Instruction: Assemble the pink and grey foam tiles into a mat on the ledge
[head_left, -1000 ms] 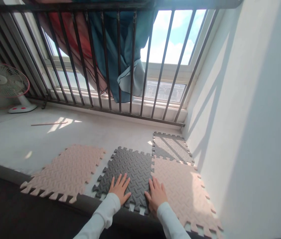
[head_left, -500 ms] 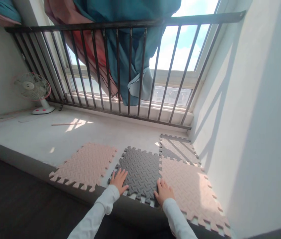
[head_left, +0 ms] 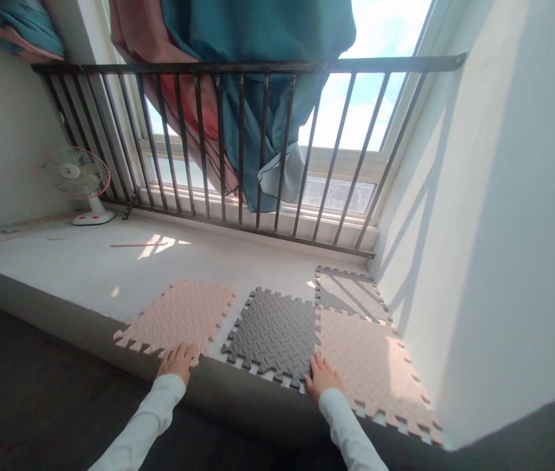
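Observation:
My left hand (head_left: pixel 177 362) lies over the front edge of a pink foam mat tile (head_left: pixel 184 313), fingers stretched on its textured top; its thumb is hard to make out. My right hand (head_left: pixel 324 376) rests open, fingers spread, at the seam between a dark grey foam mat tile (head_left: pixel 275 333) and a second pink tile (head_left: pixel 368 363). Those two tiles touch along that seam. Behind the second pink tile, another grey tile (head_left: pixel 351 293) lies against it. A strip of pale ledge separates the left pink tile from the dark grey one.
The tiles lie on a pale raised ledge (head_left: pixel 199 252) whose front drops to a dark floor (head_left: pixel 52 386). Dark metal railing (head_left: pixel 252 229) runs along the window, with curtains (head_left: pixel 252 39) behind it. A fan (head_left: pixel 78 173) and a thin stick (head_left: pixel 133 245) are leftward; a white wall (head_left: pixel 513 229) stands right.
My left hand has moved left from the dark grey tile to the front edge of the left pink tile. My right hand stays at the seam. The camera view has shifted slightly.

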Motion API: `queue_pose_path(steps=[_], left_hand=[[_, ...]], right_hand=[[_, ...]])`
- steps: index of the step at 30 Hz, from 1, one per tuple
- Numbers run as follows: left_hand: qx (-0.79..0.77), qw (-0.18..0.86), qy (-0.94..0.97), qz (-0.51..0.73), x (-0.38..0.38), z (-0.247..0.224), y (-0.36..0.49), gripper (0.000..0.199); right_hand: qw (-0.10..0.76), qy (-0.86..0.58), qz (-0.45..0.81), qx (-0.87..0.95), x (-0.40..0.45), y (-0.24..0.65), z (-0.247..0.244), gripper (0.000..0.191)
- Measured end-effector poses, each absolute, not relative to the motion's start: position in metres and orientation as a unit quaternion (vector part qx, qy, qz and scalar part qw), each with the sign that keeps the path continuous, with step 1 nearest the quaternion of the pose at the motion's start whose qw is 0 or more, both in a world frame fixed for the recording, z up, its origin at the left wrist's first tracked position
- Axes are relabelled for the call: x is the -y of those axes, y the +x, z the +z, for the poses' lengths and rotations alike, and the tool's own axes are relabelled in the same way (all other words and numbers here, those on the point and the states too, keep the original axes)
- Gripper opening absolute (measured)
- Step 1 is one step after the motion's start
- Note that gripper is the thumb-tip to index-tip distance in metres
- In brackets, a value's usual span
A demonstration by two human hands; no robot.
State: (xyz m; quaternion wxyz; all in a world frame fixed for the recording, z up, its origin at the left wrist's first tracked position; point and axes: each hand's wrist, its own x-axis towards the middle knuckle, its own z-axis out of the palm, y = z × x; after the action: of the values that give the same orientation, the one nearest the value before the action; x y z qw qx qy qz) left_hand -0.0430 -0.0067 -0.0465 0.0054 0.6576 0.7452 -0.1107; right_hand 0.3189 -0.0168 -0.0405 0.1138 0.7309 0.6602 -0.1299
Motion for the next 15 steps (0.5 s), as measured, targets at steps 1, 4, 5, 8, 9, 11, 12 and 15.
queue_pose_path(steps=[1,4,5,8,9,11,12,15], left_hand=[[-0.742,0.001,0.662,-0.102,0.006,-0.043,-0.043,0.053],[-0.726,0.000,0.681,-0.097,0.002,-0.034,-0.047,0.048],[-0.719,0.002,0.687,-0.106,0.000,-0.032,-0.049,0.048],[-0.694,0.020,0.704,-0.149,-0.006,-0.026,-0.052,0.051],[-0.684,0.031,0.710,-0.163,-0.009,-0.024,-0.053,0.053],[-0.670,0.042,0.721,-0.175,-0.012,-0.019,-0.054,0.054],[-0.668,0.036,0.724,-0.167,-0.014,-0.015,-0.055,0.053],[-0.682,-0.013,0.727,-0.080,-0.023,0.000,-0.057,0.044]], right_hand=[[0.110,0.732,-0.128,-0.660,0.018,0.319,-0.042,0.053],[0.099,0.735,-0.125,-0.660,0.021,0.319,-0.044,0.053],[0.097,0.735,-0.126,-0.660,0.021,0.319,-0.044,0.053],[0.092,0.735,-0.128,-0.659,0.022,0.320,-0.043,0.053],[0.091,0.735,-0.129,-0.659,0.022,0.320,-0.043,0.053],[0.087,0.737,-0.129,-0.658,0.022,0.320,-0.043,0.053],[0.085,0.737,-0.129,-0.659,0.023,0.320,-0.044,0.054],[0.081,0.735,-0.132,-0.660,0.023,0.321,-0.044,0.054]])
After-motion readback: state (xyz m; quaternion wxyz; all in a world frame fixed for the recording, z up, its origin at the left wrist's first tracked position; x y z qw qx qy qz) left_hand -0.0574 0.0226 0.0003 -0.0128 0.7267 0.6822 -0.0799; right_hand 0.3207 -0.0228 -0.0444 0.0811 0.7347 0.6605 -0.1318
